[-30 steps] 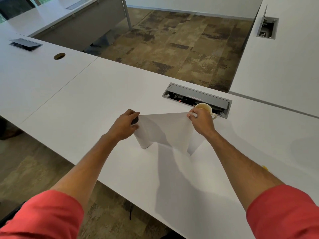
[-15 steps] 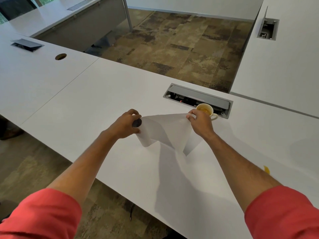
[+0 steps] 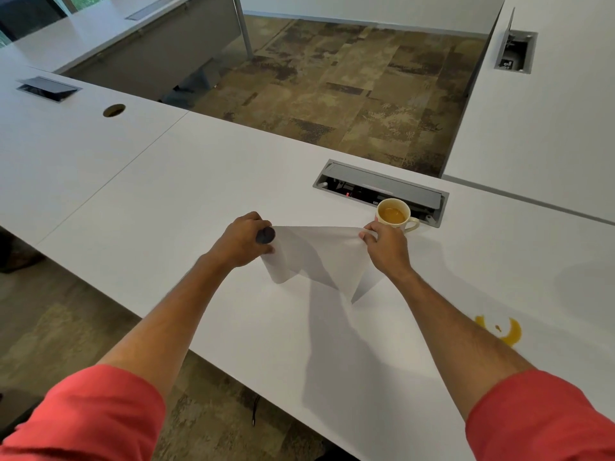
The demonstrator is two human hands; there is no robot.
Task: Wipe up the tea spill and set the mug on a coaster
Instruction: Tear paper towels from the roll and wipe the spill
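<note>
Both hands work over the white surface (image 3: 199, 201). The left hand (image 3: 243, 242) is wrapped around the top end of a paper towel roll (image 3: 274, 261), which stands tilted on the surface; its dark core opening shows beside the fingers. That grip is closed firmly on the roll. The right hand (image 3: 384, 246) pinches the free corner of a paper towel sheet (image 3: 319, 254) between thumb and fingertips, so its grip is closed on the sheet. The sheet is stretched taut between the two hands, its upper edge running nearly straight from the roll to the pinch, and its lower part hangs to a point just above the surface, casting a long shadow toward the person.

The mug (image 3: 394, 216) stands upright just beyond the right hand, cream-coloured, with its handle turned to the right and amber tea inside. It sits directly on the surface, right at the near edge of an open grey cable box (image 3: 382, 186) set into the surface.

The tea spill (image 3: 502, 331) lies well to the right of the hands, beside the right forearm: an amber, crescent-shaped patch with a small drop at its centre. Both sleeves (image 3: 83, 417) are coral red and pushed up to the elbows.
</note>
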